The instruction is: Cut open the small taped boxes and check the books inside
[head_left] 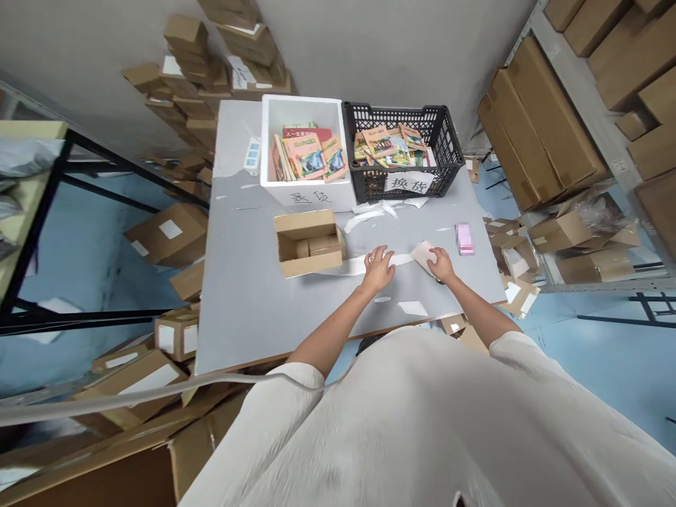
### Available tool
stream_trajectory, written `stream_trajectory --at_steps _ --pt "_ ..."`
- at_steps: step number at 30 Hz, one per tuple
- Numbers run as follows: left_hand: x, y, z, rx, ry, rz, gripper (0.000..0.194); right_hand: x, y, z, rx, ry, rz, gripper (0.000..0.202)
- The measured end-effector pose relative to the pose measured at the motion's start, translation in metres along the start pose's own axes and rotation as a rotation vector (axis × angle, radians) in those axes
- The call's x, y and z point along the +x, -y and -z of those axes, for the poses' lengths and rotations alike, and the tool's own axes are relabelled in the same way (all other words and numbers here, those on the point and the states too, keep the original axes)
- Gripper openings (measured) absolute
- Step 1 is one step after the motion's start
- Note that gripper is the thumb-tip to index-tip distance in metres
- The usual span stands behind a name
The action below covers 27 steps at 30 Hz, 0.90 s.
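A long white paper strip (355, 266) lies across the grey table (243, 296), running from under an open cardboard box (309, 243) to the right. My left hand (378, 270) rests on this strip with its fingers spread. My right hand (440, 265) is closed on a pale pinkish booklet (423, 255), whose left end meets the strip. Smaller brown pieces show inside the open box. Behind it stand a white foam bin (303, 193) and a black plastic crate (406, 184), both with colourful booklets in them.
A pink object (465, 239) lies at the table's right, and paper scraps (412, 308) near the front edge. Stacked cartons (187, 77) stand behind at left; a shelf of boxes (617, 63) is on the right. A pale cable (211, 380) crosses the lower left.
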<state>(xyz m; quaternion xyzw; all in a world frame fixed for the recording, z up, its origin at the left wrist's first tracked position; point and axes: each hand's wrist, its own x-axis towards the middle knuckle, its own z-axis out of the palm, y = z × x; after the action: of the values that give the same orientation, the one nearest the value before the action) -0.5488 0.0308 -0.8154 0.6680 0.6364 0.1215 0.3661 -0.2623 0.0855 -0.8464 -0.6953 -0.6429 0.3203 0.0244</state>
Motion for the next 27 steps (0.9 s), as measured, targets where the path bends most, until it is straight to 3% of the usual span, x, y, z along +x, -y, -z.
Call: stream_trajectory --at_steps 7,12,22,27 --pt "0.012 -0.031 -0.058 -0.049 0.169 0.068 0.06 0.014 -0.033 0.014 -0.124 0.119 -0.179 0.061" --pt "0.012 -0.041 -0.086 -0.05 0.241 0.124 0.06 0.024 -0.042 0.009 -0.171 0.196 -0.184 0.063" --pt "0.007 -0.036 -0.104 -0.029 0.312 0.179 0.059 0.032 -0.048 -0.004 -0.108 0.181 -0.191 0.044" --pt "0.006 -0.032 -0.105 -0.079 0.325 0.202 0.06 0.027 -0.043 -0.011 -0.104 0.12 -0.181 0.055"
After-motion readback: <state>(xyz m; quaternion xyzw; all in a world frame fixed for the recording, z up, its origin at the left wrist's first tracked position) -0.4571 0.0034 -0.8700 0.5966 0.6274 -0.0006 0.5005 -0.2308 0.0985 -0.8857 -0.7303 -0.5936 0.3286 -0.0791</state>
